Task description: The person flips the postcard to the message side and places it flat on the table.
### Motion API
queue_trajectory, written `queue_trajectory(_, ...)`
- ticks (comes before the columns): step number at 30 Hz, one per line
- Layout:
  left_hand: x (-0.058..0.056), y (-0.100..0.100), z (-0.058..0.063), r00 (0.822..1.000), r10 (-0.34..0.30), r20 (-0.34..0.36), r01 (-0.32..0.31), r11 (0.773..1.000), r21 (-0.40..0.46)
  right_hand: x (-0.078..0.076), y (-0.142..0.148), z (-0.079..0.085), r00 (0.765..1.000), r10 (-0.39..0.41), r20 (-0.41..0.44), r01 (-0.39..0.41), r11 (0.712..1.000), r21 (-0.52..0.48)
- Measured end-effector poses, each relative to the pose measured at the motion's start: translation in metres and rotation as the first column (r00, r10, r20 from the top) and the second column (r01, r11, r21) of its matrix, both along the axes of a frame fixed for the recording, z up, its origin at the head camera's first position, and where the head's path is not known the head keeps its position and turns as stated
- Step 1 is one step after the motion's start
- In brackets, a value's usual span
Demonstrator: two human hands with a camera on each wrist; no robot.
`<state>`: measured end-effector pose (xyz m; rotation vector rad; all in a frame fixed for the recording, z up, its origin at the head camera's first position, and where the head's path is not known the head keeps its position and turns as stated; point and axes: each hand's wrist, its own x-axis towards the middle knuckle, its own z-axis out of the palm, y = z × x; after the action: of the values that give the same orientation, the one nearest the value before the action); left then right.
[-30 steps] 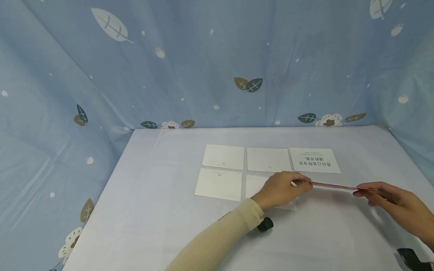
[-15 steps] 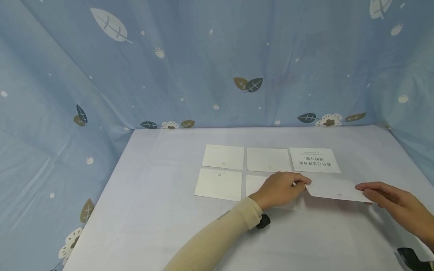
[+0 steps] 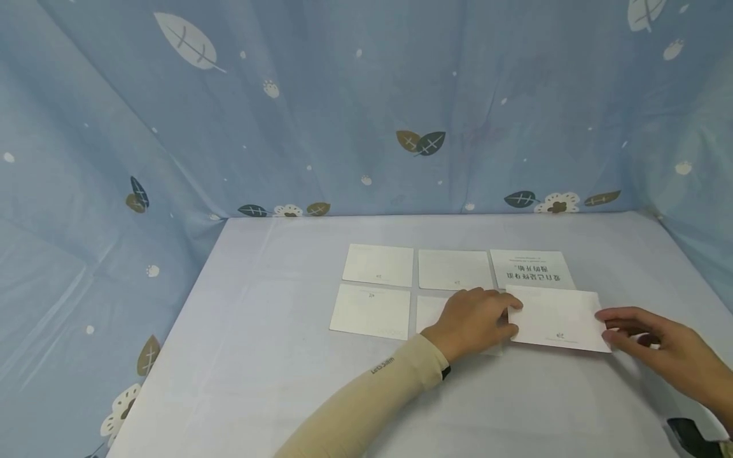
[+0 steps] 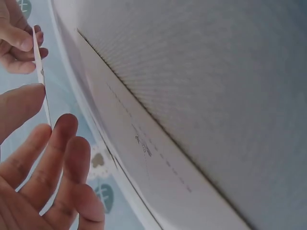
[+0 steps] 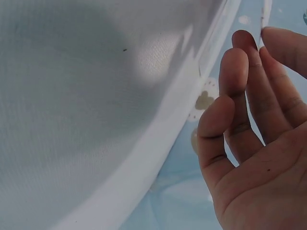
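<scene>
A white card (image 3: pixel 558 315) with a small printed mark hangs just above the table, tilted, its blank-looking face toward the head camera. Its left end is pinched between the thumb and fingers of my left hand (image 3: pixel 472 323). My right hand (image 3: pixel 667 343) pinches the right end with thumb and fingertips. In the left wrist view the card (image 4: pixel 39 62) appears nearly edge-on. Behind it, a card with dark printed characters (image 3: pixel 531 267) lies on the table, its near edge partly covered. Below my left hand lies another white card (image 3: pixel 431 312), mostly hidden by that hand.
More white cards lie flat in rows: one at back left (image 3: pixel 378 265), one at back middle (image 3: pixel 455 270), one at front left (image 3: pixel 369 312). A white cloth covers the table (image 3: pixel 258 356). Blue leaf-patterned curtain (image 3: pixel 343 108) hangs behind and at the sides.
Between my hands, the card has turned from edge-on, with a reddish edge showing, to its white face. It now overlaps the printed card in view. Both hands stay nearly in place.
</scene>
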<state>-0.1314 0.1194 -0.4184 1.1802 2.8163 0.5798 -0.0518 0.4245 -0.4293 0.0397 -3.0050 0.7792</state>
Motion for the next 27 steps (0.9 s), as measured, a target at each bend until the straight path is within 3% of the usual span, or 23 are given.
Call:
queue_trajectory(9,-0.001,0.001,0.002,0.999,-0.022,-0.028,0.022,1.0,-0.017,0.0,-0.004,0.001,1.0,-0.001,0.019,0.0,1.0,0.024)
queue_trajectory(19,0.004,0.01,0.003,0.995,-0.041,-0.087,0.024,0.982,-0.188,-0.003,-0.007,0.003,0.993,0.043,0.111,-0.053,0.995,0.089)
queue_trajectory(27,0.004,0.015,0.003,0.998,-0.031,-0.06,0.016,0.974,-0.227,-0.005,-0.011,0.008,0.99,0.05,0.132,-0.069,0.987,0.142)
